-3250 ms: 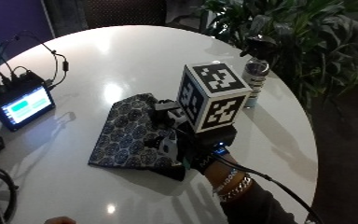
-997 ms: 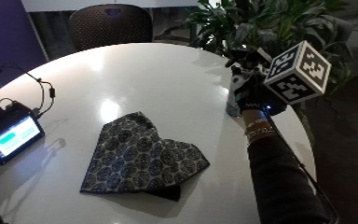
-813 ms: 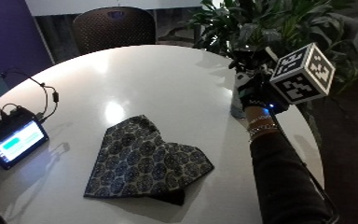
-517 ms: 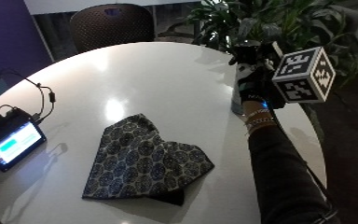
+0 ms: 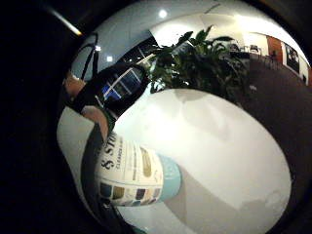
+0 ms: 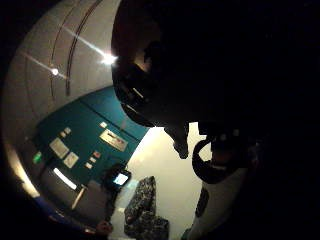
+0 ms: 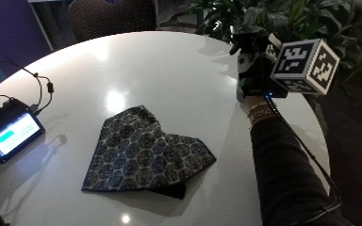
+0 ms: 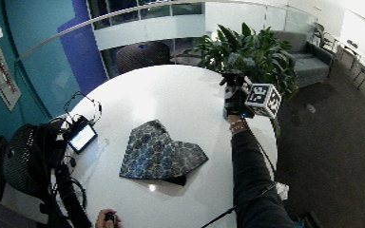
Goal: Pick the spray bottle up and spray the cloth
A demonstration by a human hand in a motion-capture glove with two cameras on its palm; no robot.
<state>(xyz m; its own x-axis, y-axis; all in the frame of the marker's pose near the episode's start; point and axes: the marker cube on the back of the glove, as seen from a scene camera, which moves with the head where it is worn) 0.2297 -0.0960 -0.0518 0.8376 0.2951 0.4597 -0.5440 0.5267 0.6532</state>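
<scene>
Gloved right hand point(image 7: 251, 77) grips cylindrical labelled spray bottle point(image 5: 134, 174) beside patterned cloth point(image 7: 144, 154).

We reach our right arm point(image 7: 287, 169) out straight across the table's far side, dark sleeve down to a beaded wristband. Our gloved right hand point(image 7: 254, 77) stands upright at the wrist, and its fingers seem curled round the spray bottle point(image 5: 131, 173), though the marker cube hides most of them.
</scene>
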